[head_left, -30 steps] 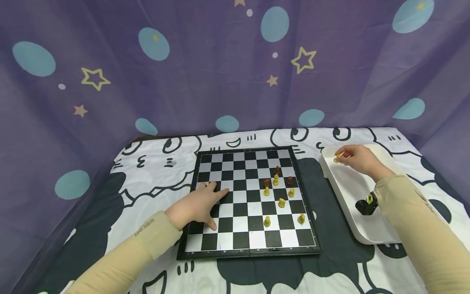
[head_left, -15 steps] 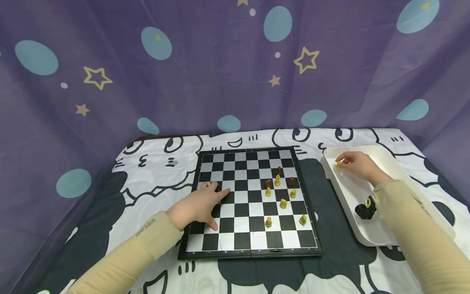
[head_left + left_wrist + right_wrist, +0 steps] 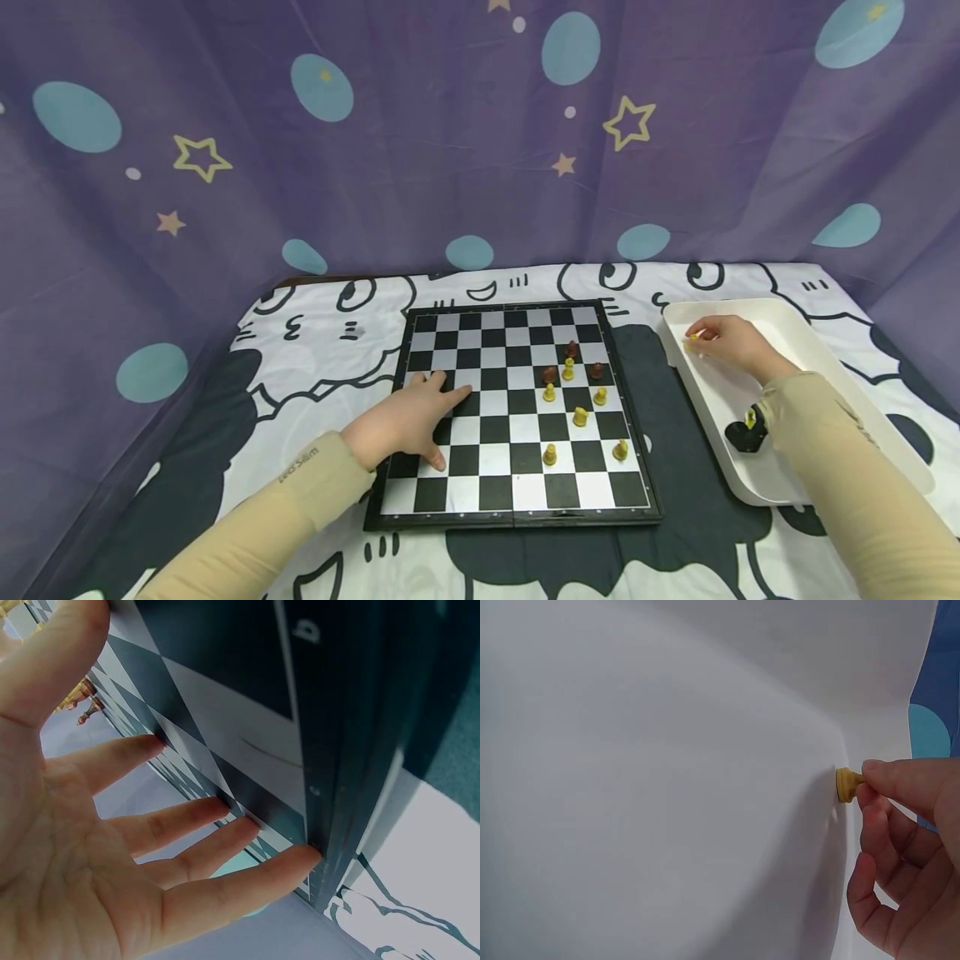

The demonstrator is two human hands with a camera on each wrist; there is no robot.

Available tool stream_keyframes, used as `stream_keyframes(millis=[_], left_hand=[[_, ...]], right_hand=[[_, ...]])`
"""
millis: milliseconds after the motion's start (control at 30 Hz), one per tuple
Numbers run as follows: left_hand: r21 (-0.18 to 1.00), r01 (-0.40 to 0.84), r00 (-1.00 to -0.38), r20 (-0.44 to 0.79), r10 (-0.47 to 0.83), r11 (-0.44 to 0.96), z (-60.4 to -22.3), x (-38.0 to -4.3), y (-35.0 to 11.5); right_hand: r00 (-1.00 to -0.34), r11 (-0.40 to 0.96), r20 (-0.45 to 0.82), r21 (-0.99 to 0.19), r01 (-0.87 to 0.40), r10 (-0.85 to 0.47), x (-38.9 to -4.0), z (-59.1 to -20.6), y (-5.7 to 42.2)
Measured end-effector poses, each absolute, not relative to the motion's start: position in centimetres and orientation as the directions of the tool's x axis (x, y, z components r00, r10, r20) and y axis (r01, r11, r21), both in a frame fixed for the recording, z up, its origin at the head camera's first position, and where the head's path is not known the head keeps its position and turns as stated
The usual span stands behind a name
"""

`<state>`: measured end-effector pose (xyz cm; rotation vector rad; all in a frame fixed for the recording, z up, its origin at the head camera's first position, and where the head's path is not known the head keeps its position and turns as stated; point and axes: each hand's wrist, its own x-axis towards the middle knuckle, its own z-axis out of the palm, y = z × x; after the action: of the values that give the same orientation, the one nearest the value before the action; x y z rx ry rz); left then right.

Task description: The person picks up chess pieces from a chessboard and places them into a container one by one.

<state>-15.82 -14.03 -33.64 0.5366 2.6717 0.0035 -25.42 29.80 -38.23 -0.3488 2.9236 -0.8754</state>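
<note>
My right hand (image 3: 737,343) pinches a yellow chess piece (image 3: 847,785) by its narrow end, thumb against fingertips. Its wider base points at the floor of the white tray (image 3: 708,400), close to the tray's far end. My left hand (image 3: 405,421) spreads over the left side of the black-and-white chessboard (image 3: 493,458). In the left wrist view its fingertips rest at the squares and border. Several yellow pieces (image 3: 550,392) and three dark red pieces (image 3: 572,349) stand on the board's right half. One yellow piece (image 3: 581,417) looks tilted.
A cartoon-print cloth (image 3: 315,417) covers the table beneath board and tray. Behind it hangs a purple curtain (image 3: 420,167) with stars and blue ovals. A black wrist device (image 3: 745,433) sits under my right wrist, over the tray.
My right hand has lowered a little inside the tray, still holding the yellow chess piece. My left hand stays on the board. The whole head view has shifted slightly.
</note>
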Motion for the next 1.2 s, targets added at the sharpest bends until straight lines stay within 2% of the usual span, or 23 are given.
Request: stream_keyframes(millis=[733,1200], left_hand=[[0.114,0.388,-0.837,-0.373,0.401,0.915,-33.6,-15.6,-14.2],[0.106,0.392,-0.830,-0.387,0.401,0.914,-33.5,-15.8,-14.3]], right_hand=[[-0.971,0.835,-0.060,-0.525,-0.165,-0.230,-24.9,-37.0,30.9],[-0.969,0.851,-0.027,-0.486,-0.200,-0.244,-24.5,-36.0,31.2]])
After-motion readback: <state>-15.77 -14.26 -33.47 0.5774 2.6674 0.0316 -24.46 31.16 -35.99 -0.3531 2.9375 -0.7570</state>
